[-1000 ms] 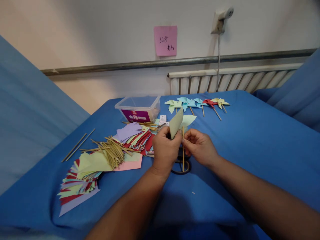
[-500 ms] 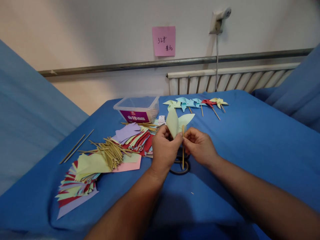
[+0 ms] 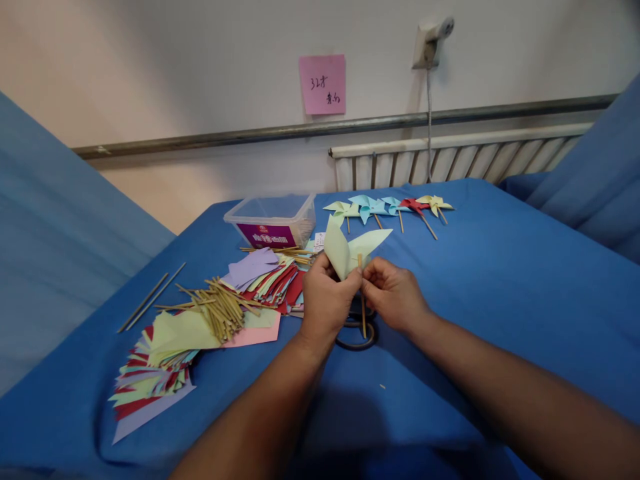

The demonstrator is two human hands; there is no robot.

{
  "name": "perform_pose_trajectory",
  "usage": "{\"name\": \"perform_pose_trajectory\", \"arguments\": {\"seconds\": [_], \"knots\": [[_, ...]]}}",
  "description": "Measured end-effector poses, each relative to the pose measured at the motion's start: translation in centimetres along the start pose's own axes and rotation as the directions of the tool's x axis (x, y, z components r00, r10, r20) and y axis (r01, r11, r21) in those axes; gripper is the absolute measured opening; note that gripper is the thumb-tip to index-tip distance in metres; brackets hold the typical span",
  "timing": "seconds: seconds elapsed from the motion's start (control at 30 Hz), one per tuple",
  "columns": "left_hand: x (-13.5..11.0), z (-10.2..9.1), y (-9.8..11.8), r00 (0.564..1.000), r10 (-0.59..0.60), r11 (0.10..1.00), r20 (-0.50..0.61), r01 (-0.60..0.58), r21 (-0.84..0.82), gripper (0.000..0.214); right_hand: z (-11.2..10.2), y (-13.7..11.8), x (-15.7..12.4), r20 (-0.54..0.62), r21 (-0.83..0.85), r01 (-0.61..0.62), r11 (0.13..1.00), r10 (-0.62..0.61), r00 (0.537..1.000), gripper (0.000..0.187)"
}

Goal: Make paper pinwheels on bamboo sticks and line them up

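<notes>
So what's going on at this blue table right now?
A person holds a pale green folded paper piece in the left hand, while the right hand pinches a thin bamboo stick against it. Black-handled scissors lie under the hands. To the left are a pile of bamboo sticks and stacks of cut coloured paper; finished paper pinwheels lie in a row behind, beside a clear plastic box.

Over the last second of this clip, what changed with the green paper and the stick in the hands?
The pale green paper was turned in the left hand: its folded flaps now spread wider, one pointing right. The right hand keeps pinching the bamboo stick upright against it. The finished pinwheels, stick pile, paper stacks and plastic box stayed put.
</notes>
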State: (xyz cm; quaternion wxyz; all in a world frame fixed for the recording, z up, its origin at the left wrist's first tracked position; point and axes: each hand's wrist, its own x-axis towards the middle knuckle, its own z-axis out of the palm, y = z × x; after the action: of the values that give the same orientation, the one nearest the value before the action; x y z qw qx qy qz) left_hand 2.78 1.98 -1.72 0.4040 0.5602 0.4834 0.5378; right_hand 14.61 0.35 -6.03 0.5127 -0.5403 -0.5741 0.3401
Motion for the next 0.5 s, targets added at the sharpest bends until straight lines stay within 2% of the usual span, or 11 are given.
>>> {"name": "perform_pose_trajectory", "arguments": {"seconds": [0.17, 0.23, 0.3, 0.33, 0.37, 0.4, 0.43, 0.5], "knots": [[0.7, -0.2, -0.5, 0.995, -0.098, 0.991, 0.0, 0.097, -0.088, 0.032, -0.6, -0.6, 0.0, 0.024, -0.007, 0.014, 1.0, -0.014, 1.0, 0.016], [0.9, -0.4, -0.4, 0.985, -0.171, 0.966, 0.035, 0.174, -0.192, 0.038, -1.4, -1.0, 0.2, -0.081, -0.063, 0.046, 0.997, -0.051, 0.995, 0.02], [1.0, -0.6, -0.2, 0.967, -0.232, 0.92, 0.107, 0.254, -0.299, 0.044, -2.3, -1.4, 0.7, -0.253, -0.117, 0.087, 0.989, -0.114, 0.961, 0.031], [0.9, -0.6, 0.0, 0.955, -0.254, 0.894, 0.153, 0.292, -0.339, 0.046, -2.8, -1.4, 1.0, -0.292, -0.093, 0.097, 0.991, -0.121, 0.949, 0.036], [0.9, -0.7, 0.1, 0.942, -0.272, 0.87, 0.198, 0.329, -0.368, 0.048, -3.2, -1.4, 1.3, -0.28, -0.02, 0.091, 0.996, -0.093, 0.955, 0.038], [0.8, -0.7, 0.3, 0.929, -0.285, 0.85, 0.238, 0.359, -0.384, 0.049, -3.5, -1.4, 1.6, -0.216, 0.089, 0.061, 0.994, -0.041, 0.976, 0.038], [0.7, -0.7, 0.3, 0.916, -0.295, 0.837, 0.271, 0.384, -0.389, 0.05, -3.7, -1.3, 1.7, -0.129, 0.205, 0.007, 0.979, 0.02, 0.991, 0.037], [0.6, -0.7, 0.4, 0.897, -0.304, 0.828, 0.32, 0.415, -0.377, 0.052, -3.9, -1.2, 1.8, 0.039, 0.377, -0.131, 0.917, 0.125, 0.991, 0.037]]}}
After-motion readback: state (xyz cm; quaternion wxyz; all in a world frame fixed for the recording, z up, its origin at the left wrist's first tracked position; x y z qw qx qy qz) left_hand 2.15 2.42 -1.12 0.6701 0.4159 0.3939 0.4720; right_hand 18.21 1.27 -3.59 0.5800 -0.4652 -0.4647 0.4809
